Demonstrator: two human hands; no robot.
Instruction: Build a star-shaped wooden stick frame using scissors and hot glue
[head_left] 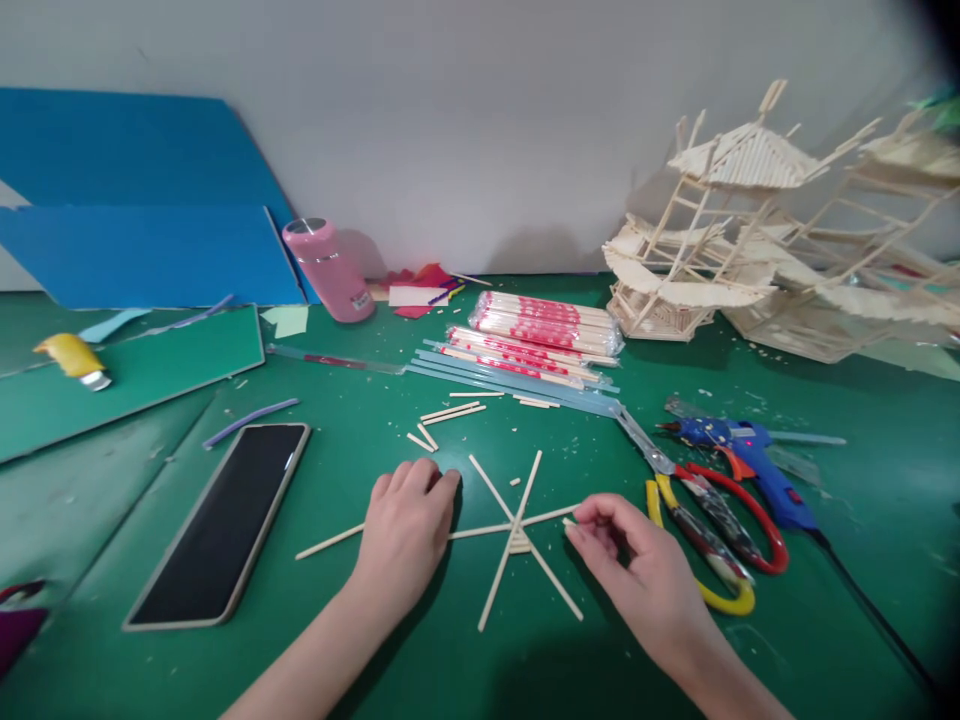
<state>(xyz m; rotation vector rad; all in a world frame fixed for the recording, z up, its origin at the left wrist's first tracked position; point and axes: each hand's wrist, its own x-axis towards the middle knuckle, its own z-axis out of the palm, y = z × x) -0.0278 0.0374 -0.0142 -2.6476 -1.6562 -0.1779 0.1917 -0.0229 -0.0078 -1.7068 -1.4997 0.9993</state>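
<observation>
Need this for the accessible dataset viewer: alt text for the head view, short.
Two bare hands work at a star of crossed wooden sticks on a green table: the left hand rests flat on one stick, the right hand pinches another's tip. Around them lie a phone, scissors, a blue glue gun, packed chopsticks and stick-built models.

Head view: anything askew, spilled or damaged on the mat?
Nothing damaged. Short stick offcuts and crumbs lie scattered on the green mat above the crossed sticks. The pink bottle leans tilted near the wall. Left hand rests on one stick; right hand pinches its end.
</observation>
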